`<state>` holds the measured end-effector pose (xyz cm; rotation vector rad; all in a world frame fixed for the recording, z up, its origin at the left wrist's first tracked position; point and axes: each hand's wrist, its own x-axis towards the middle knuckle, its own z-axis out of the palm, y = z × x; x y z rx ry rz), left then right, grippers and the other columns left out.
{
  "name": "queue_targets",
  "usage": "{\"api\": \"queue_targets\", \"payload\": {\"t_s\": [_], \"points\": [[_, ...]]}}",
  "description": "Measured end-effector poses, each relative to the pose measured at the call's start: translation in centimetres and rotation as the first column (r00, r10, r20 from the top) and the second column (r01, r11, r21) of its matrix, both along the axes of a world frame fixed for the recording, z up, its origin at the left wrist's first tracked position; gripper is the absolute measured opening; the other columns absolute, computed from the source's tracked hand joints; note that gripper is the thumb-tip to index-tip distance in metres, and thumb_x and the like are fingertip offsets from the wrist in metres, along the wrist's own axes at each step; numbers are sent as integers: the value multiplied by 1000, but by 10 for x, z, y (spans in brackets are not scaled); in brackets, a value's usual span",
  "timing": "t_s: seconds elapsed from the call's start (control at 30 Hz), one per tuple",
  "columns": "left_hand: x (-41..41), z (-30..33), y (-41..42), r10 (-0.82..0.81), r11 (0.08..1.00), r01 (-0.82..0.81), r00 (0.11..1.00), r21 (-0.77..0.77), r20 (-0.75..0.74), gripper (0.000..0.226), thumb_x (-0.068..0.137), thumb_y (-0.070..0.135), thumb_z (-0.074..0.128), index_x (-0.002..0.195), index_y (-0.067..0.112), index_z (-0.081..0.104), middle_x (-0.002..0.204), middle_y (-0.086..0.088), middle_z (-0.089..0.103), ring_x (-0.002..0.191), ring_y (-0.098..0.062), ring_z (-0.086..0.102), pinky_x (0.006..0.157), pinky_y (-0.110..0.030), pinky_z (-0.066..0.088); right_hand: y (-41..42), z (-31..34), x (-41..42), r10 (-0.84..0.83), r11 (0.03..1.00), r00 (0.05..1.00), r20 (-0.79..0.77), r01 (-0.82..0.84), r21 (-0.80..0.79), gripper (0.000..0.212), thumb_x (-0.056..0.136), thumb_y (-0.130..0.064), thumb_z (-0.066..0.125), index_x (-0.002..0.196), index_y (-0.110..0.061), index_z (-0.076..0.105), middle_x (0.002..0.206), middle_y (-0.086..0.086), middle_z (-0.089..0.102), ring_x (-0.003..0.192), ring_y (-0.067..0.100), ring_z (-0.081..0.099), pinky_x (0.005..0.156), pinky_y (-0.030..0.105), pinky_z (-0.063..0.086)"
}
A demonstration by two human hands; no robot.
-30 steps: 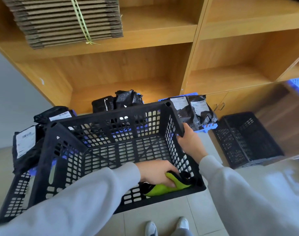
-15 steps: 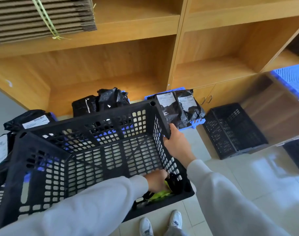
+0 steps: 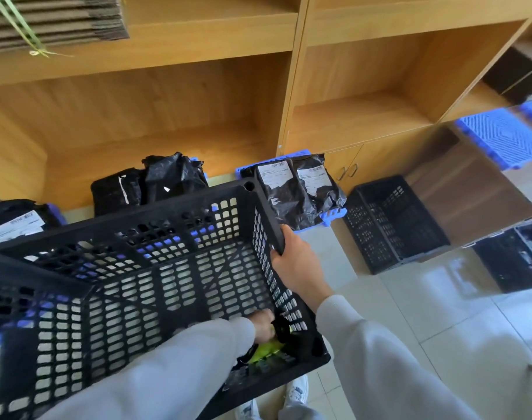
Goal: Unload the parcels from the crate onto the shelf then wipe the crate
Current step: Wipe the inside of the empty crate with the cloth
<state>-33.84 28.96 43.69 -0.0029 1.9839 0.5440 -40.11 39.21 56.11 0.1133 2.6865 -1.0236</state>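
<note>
A black perforated crate (image 3: 155,225) with no parcels inside is held up in front of me. My right hand (image 3: 295,262) grips its right rim. My left hand (image 3: 263,327) reaches into the near right corner and presses a green cloth (image 3: 266,350) against the crate; the sleeve and crate wall hide most of the fingers. Black parcels with white labels (image 3: 298,189) lie on a blue pallet (image 3: 334,215) on the floor past the crate, more black parcels (image 3: 149,183) further left. The wooden shelf (image 3: 292,95) stands behind them.
A second black crate (image 3: 391,222) sits on the tiled floor at the right, next to a glossy reflecting surface. A blue pallet (image 3: 501,134) lies at the far right. Bundled flat cardboard (image 3: 52,19) rests on an upper shelf. My shoes (image 3: 295,395) show below.
My left hand with the green cloth has slid deeper into the crate's near right corner, so less cloth shows. The view has shifted right; my right hand keeps its grip on the rim.
</note>
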Motion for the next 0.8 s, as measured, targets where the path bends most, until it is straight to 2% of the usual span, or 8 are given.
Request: {"api": "queue_targets", "payload": {"t_s": [0.13,0.2,0.23,0.33,0.47,0.6,0.73,0.8], "points": [[-3,4,-4,112,993,-113,993,27,32,54,105,12,43,157,7,29,158,-13,34,142,-28,40,109,-29,37,1,2,0,6,1000,1000,-15,-6,5,19,93,-21,55,109,-27,48,88,-1,64,76,26,62,69,42,55],[-1,10,-8,188,980,-192,978,42,93,53,103,9,45,155,9,33,153,-13,41,132,-25,47,101,-30,43,0,1,0,10,1000,1000,-10,-10,2,19,93,-21,55,106,-31,46,86,-3,63,73,23,62,65,40,54],[0,10,-11,250,963,-260,960,66,124,54,102,10,48,154,10,34,149,-13,45,126,-23,51,97,-29,46,0,1,-1,12,1000,1000,-10,-12,3,21,93,-21,55,108,-32,45,86,-3,64,72,22,63,64,39,55],[3,25,-17,410,864,-464,873,194,264,68,94,19,69,153,10,35,144,-11,53,126,-26,56,107,-41,47,0,2,-2,0,1000,1000,-4,0,-12,24,92,-21,56,113,-31,49,85,-3,65,72,23,65,67,41,57],[7,54,-18,495,772,-573,814,275,305,79,77,31,85,144,12,47,138,-8,61,125,-26,59,106,-42,48,-1,5,-2,-10,999,1000,28,12,-38,23,90,-21,57,110,-31,52,85,-2,68,75,25,67,73,46,59],[4,60,-20,602,619,-701,713,354,360,107,41,41,99,136,18,54,128,-7,68,115,-31,67,98,-49,54,-2,10,1,-13,998,1000,11,13,-57,22,91,-19,57,112,-26,53,92,0,69,81,25,68,75,44,59],[16,106,-16,729,409,-818,559,405,395,95,46,29,90,130,14,48,132,-13,61,120,-37,61,101,-56,51,-2,16,5,11,996,1000,-11,-12,-84,25,95,-14,58,119,-18,52,103,4,68,94,29,66,81,41,55],[23,119,-12,771,332,-844,500,422,393,77,59,20,86,126,10,48,128,-15,63,117,-36,63,100,-55,52,-2,16,6,23,995,999,-31,-26,-97,36,97,-12,58,131,-15,47,115,7,67,102,29,65,86,40,54]]}}
